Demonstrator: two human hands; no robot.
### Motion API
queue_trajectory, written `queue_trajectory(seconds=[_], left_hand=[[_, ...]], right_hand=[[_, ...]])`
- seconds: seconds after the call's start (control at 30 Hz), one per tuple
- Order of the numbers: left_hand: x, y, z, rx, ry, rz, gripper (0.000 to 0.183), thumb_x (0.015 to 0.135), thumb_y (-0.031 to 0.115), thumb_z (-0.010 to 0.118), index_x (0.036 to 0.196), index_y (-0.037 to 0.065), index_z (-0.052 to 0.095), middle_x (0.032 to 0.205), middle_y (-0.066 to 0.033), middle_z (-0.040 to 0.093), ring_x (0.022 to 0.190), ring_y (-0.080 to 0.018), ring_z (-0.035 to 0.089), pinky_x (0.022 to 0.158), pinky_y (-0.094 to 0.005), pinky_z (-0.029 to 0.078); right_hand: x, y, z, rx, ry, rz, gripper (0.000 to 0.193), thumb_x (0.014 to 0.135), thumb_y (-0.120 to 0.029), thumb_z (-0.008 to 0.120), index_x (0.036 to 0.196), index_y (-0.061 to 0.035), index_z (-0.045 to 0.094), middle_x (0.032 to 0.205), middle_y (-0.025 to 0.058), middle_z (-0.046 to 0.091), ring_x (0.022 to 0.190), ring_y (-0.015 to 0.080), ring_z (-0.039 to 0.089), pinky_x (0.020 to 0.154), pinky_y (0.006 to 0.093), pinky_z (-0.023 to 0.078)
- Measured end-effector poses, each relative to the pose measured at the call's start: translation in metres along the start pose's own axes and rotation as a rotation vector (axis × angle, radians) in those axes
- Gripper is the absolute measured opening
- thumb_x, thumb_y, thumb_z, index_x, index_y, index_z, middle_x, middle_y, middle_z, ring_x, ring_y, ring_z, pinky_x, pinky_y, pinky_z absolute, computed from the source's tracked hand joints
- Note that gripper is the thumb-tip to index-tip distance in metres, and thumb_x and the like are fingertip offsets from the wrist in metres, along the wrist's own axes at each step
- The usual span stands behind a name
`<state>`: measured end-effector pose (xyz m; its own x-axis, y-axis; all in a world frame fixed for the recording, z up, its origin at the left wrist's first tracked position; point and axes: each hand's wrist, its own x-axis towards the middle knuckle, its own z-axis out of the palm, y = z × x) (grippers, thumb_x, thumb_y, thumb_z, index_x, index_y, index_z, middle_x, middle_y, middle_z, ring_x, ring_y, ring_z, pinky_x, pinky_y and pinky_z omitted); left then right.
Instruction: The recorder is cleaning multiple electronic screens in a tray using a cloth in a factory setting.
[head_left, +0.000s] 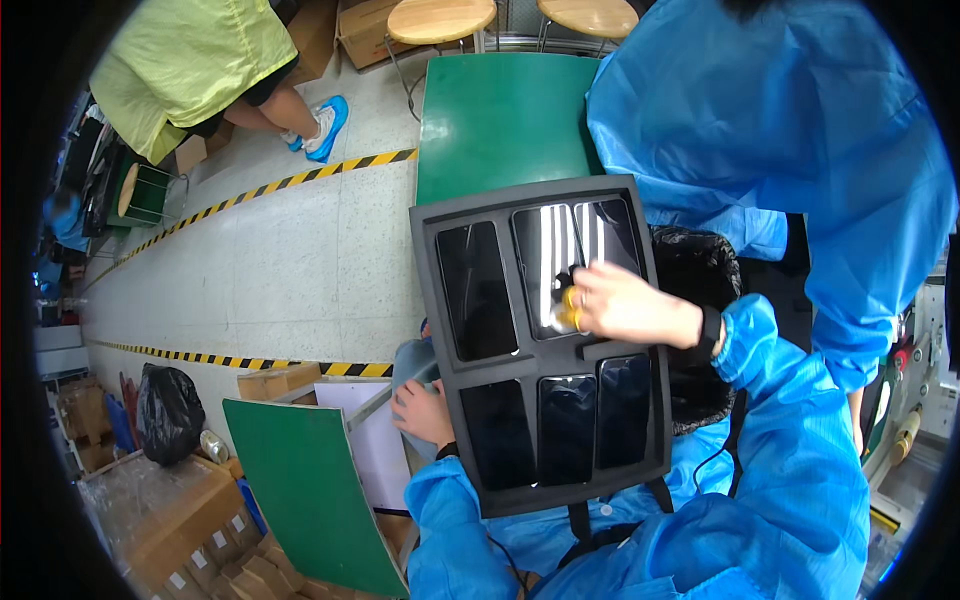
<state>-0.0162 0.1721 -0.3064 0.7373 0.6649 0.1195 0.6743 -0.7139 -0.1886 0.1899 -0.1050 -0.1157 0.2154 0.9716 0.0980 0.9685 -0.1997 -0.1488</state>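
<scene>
A black foam tray (pixel 465 375) lies tilted in front of me, with several dark-screened smartphones in its cut-outs. Above the middle phone of its far row (pixel 543 240), my right hand (pixel 625 303) has its fingers drawn together. Something small and yellow (pixel 570 307) shows at the fingertips, too blurred to tell its kind. Bright ceiling lights reflect in that phone and in the phone at far right (pixel 610 232). My left hand (pixel 423 412) rests beside the tray's left edge over grey cloth, fingers apart, holding nothing that I can see.
A green table (pixel 505 120) stands beyond the tray, and a second green panel (pixel 305 480) at lower left. A bin with a black liner (pixel 705 385) is right of the tray. A person in a blue gown (pixel 740 110) is close at far right; another in yellow (pixel 195 60) is far left.
</scene>
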Motion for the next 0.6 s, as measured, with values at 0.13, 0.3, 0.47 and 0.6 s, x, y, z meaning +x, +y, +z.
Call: queue_trajectory(seconds=[0.13, 0.3, 0.47, 0.6], left_hand=[[-0.001, 0.002, 0.000, -0.005, 0.031, 0.006, 0.031, 0.070, 0.034, 0.066, 0.088, 0.011, 0.056, 0.097, -0.0065, 0.055, 0.104, -0.0285, 0.054, 0.081, -0.0504, 0.045], [0.001, 0.007, -0.007, -0.012, 0.000, -0.018, 0.030, 0.070, 0.033, 0.066, 0.087, 0.011, 0.055, 0.096, -0.0066, 0.055, 0.105, -0.0282, 0.053, 0.083, -0.0503, 0.044], [-0.001, 0.006, -0.006, -0.018, -0.002, -0.023, 0.029, 0.070, 0.032, 0.067, 0.087, 0.011, 0.055, 0.096, -0.0066, 0.055, 0.106, -0.0282, 0.053, 0.084, -0.0499, 0.044], [-0.001, 0.004, -0.009, -0.025, 0.018, -0.025, 0.029, 0.070, 0.032, 0.067, 0.086, 0.011, 0.056, 0.096, -0.0063, 0.055, 0.105, -0.0283, 0.053, 0.083, -0.0495, 0.044]], right_hand=[[0.026, 0.032, 0.012, -0.083, 0.144, 0.200, 0.015, 0.073, -0.015, 0.059, 0.085, -0.0076, 0.065, 0.079, 0.0025, 0.054, 0.083, 0.0199, 0.051, 0.072, 0.0308, 0.040], [0.013, -0.007, 0.018, 0.044, 0.093, 0.000, 0.012, 0.074, -0.015, 0.059, 0.080, -0.0063, 0.063, 0.079, 0.0027, 0.055, 0.084, 0.0197, 0.052, 0.074, 0.0311, 0.041], [-0.011, -0.016, 0.006, 0.090, -0.025, -0.060, 0.009, 0.071, -0.018, 0.061, 0.071, -0.0121, 0.066, 0.081, -0.0014, 0.056, 0.086, 0.0172, 0.051, 0.079, 0.0291, 0.041], [-0.028, 0.003, -0.005, -0.034, -0.047, 0.116, 0.013, 0.069, -0.018, 0.061, 0.077, -0.0107, 0.069, 0.085, -0.0002, 0.059, 0.085, 0.0171, 0.052, 0.078, 0.0296, 0.041]])
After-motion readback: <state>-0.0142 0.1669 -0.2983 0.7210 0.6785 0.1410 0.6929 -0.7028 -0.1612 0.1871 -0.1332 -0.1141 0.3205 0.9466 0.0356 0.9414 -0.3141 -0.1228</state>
